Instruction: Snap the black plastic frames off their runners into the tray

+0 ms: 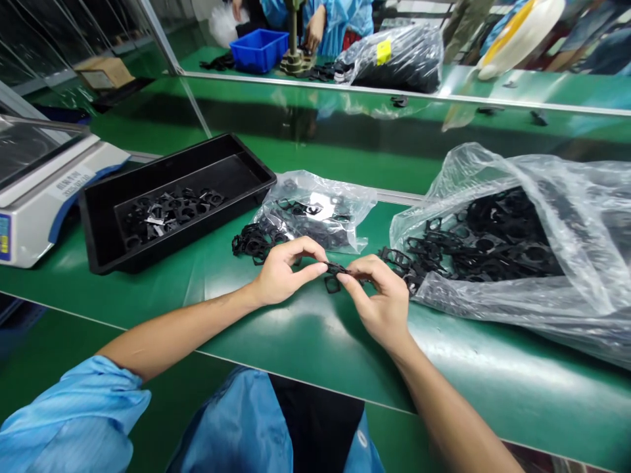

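My left hand (284, 270) and my right hand (379, 295) meet over the green table (305, 341), both pinching one small black plastic part (335, 269) between fingertips. A second small black piece (332, 284) hangs just below it. Behind my left hand lies a small clear bag (320, 207) with black parts spilling out as a loose pile (251, 242). To the right of my right hand a large clear bag (517, 243) holds several more black parts.
A black tray (98, 197) with several black parts sits at the left, beside a weighing scale (39, 177). Across the green belt, another person in a blue coat works near a blue bin (259, 49) and a dark bag (399, 59).
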Tool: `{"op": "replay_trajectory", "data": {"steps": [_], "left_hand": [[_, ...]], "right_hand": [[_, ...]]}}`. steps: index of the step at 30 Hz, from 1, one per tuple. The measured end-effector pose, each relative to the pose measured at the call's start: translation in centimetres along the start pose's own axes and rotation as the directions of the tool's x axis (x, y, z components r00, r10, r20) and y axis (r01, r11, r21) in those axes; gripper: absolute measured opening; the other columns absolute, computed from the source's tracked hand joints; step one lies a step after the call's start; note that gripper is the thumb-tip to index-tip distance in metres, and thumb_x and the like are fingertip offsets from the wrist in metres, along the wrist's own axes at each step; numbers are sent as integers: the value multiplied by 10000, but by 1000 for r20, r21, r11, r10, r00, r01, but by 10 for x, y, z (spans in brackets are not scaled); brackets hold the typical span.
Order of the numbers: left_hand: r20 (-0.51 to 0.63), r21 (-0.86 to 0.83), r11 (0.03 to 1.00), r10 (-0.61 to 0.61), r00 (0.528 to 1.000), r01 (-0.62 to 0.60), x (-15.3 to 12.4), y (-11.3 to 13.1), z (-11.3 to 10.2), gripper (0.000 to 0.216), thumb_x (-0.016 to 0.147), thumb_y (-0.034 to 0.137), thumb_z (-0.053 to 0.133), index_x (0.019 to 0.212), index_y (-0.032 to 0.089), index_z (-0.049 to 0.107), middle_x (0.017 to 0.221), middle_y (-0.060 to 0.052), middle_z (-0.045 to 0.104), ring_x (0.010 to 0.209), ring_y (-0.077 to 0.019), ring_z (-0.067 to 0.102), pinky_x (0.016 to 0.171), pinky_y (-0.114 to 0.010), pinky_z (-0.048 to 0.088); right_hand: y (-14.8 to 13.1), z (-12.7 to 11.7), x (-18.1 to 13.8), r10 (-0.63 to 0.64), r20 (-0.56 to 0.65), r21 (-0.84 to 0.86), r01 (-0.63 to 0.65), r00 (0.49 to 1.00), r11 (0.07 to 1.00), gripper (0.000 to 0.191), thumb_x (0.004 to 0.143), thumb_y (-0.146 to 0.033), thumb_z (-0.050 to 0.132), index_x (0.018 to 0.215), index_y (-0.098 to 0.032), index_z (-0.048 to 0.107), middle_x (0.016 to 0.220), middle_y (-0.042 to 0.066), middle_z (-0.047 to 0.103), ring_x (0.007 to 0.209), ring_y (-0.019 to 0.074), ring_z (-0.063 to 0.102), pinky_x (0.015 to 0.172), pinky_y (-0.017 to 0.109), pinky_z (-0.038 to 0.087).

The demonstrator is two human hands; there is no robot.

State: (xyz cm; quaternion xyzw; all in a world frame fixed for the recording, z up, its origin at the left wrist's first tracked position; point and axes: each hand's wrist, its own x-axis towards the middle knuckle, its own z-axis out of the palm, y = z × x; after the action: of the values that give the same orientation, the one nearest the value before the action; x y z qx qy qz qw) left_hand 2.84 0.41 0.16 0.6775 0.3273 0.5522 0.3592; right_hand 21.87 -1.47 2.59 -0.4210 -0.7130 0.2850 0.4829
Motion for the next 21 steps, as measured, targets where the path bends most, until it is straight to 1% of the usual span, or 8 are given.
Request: {"op": "replay_trajectory", "data": {"steps": [5,7,9,12,14,15,18,21], "left_hand": [[0,65,998,20,1000,-20,0,4,-2,129,904,287,687,852,171,662,826,-52,705,804,-160,666,757,-302,551],[2,108,993,41,999,-41,-1,7,-1,134,900,287,690,838,172,665,826,-56,713,804,-164,670,762,-307,551],[14,142,989,40,999,-42,-3,9,0,136,896,281,693,822,171,663,811,-51,712,781,-159,668,751,-297,550],[40,150,989,-6,999,0,-6,10,3,133,899,276,685,826,169,657,759,-24,692,702,-135,653,676,-251,550],[42,159,987,-4,999,-3,-7,9,3,102,914,258,657,865,169,668,771,-18,695,697,-130,660,654,-235,556],[37,186,982,24,999,-31,-7,8,3,80,921,237,640,900,171,680,814,-27,709,741,-137,677,682,-241,570],[57,327,921,206,977,-213,-8,7,0,121,912,161,634,999,195,710,1016,-62,735,934,-169,706,830,-294,593],[150,400,825,371,916,-400,-9,7,-3,192,889,91,655,1017,218,721,1067,-60,738,949,-157,713,862,-295,593]], "right_hand": [[0,-1,1,46,3,26,-46,999,999,120,864,-278,701,788,-228,623,802,37,653,744,187,601,699,333,513],[-1,-2,1,112,17,85,-113,994,990,140,850,-304,717,774,-227,627,805,35,645,750,184,599,712,331,513],[-2,-2,0,209,56,185,-216,976,959,199,828,-355,738,733,-226,621,776,21,625,730,174,594,708,319,513],[-2,-2,0,374,151,357,-404,915,842,310,766,-441,783,659,-220,595,692,-12,586,663,150,579,669,294,508],[-1,-1,0,467,206,468,-506,860,724,344,708,-452,821,645,-213,582,664,-28,595,621,131,576,651,280,506],[0,-1,0,503,232,519,-543,833,660,348,685,-445,835,651,-210,580,655,-34,607,599,123,578,642,273,507],[3,-1,-1,570,315,617,-620,759,485,351,646,-413,859,690,-205,580,640,-42,643,569,110,603,615,249,509],[4,-2,-1,574,395,629,-666,717,400,372,631,-411,876,702,-201,578,608,-43,656,562,106,623,600,226,501]]}}
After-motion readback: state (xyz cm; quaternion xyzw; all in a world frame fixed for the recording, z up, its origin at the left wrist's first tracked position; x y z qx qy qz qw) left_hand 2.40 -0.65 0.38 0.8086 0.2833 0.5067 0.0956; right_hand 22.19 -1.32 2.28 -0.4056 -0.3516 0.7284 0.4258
